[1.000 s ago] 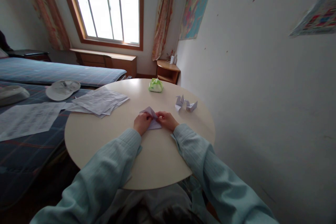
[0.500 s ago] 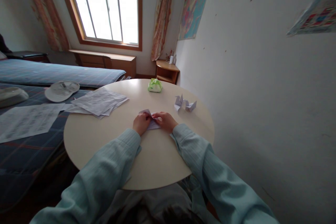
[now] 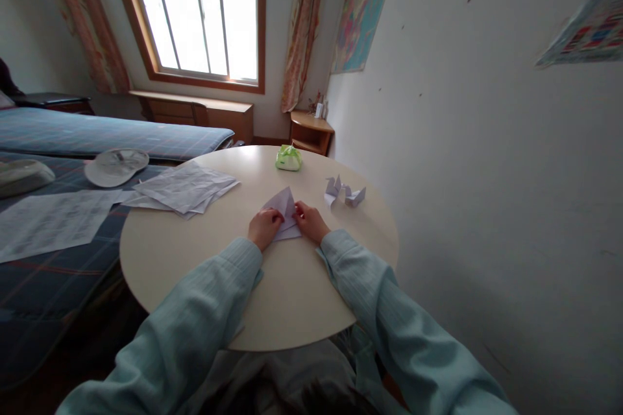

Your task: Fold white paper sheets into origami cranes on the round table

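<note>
Nearest, the curved rim of the round table (image 3: 280, 298) passes beneath two pale green sleeves (image 3: 202, 298); tabletop between rim and hands gives the wrists room to draw back. The left hand (image 3: 265, 227) has its fingers closed on the left side of a folded paper (image 3: 282, 201), near the middle of the table; the right hand (image 3: 311, 222) pinches its right edge. A peak rises above the fingers, and a lower flap lies toward the wearer. The paper is presumably light, springy at its creases and easily crumpled, best held by its layered edges. Farther out, loose sheets (image 3: 187, 185) overhang the table's left edge, folded paper figures (image 3: 355, 196) limit movement at right, and a green tissue pack (image 3: 289, 159) sits near the far edge.
</note>
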`<state>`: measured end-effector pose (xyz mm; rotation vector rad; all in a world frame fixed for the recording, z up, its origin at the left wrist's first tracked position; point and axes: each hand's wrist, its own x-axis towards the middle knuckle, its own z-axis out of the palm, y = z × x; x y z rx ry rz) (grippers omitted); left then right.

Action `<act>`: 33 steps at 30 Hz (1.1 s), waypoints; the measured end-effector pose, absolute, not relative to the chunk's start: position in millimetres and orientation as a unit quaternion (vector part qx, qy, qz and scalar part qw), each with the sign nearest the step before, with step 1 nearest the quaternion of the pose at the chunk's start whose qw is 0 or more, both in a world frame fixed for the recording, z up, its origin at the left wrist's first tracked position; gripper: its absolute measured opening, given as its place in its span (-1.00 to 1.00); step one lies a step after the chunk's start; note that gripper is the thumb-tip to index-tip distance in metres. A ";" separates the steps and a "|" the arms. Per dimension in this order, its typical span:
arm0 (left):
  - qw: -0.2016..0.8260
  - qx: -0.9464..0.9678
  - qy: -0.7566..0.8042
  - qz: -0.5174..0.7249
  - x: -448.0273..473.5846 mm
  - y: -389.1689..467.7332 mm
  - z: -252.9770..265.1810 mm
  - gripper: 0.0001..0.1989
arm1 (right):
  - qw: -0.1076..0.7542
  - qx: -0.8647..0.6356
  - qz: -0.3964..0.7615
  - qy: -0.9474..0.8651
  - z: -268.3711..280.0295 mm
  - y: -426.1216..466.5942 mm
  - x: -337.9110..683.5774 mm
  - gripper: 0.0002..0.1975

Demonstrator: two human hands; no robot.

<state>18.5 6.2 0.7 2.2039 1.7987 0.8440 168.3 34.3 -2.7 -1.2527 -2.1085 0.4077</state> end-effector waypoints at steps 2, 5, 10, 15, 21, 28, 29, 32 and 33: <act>0.087 0.739 0.605 0.283 18.5 6.2 0.8 -0.75 | 0.328 -0.480 0.154 -0.799 -3.2 35.3 168.7 -0.82; 0.087 0.738 0.606 0.284 18.9 6.4 0.4 -0.75 | 0.332 -0.485 0.148 -0.795 -4.1 37.0 169.3 -0.80; 0.089 0.737 0.605 0.286 19.6 6.8 -0.2 -0.75 | 0.319 -0.494 0.153 -0.794 -3.9 37.4 169.6 -0.78; 0.092 0.737 0.604 0.290 19.3 6.4 0.4 -0.75 | 0.320 -0.496 0.154 -0.792 -3.5 36.9 169.0 -0.79; 0.094 0.738 0.594 0.307 18.5 7.0 -1.5 -0.75 | 0.331 -0.489 0.158 -0.791 -2.6 36.6 169.3 -0.80; 0.104 0.715 0.609 0.326 19.7 7.0 -1.4 -0.72 | 0.332 -0.494 0.160 -0.788 -1.3 35.2 169.2 -0.79; 0.107 0.714 0.609 0.327 19.9 6.8 -1.2 -0.72 | 0.331 -0.495 0.160 -0.787 -0.9 34.8 169.0 -0.78; 0.108 0.714 0.608 0.329 20.2 6.5 -1.3 -0.70 | 0.330 -0.501 0.158 -0.784 0.3 33.8 168.7 -0.77; 0.106 0.714 0.609 0.328 20.3 6.5 -1.4 -0.70 | 0.330 -0.502 0.157 -0.784 0.7 33.5 168.6 -0.77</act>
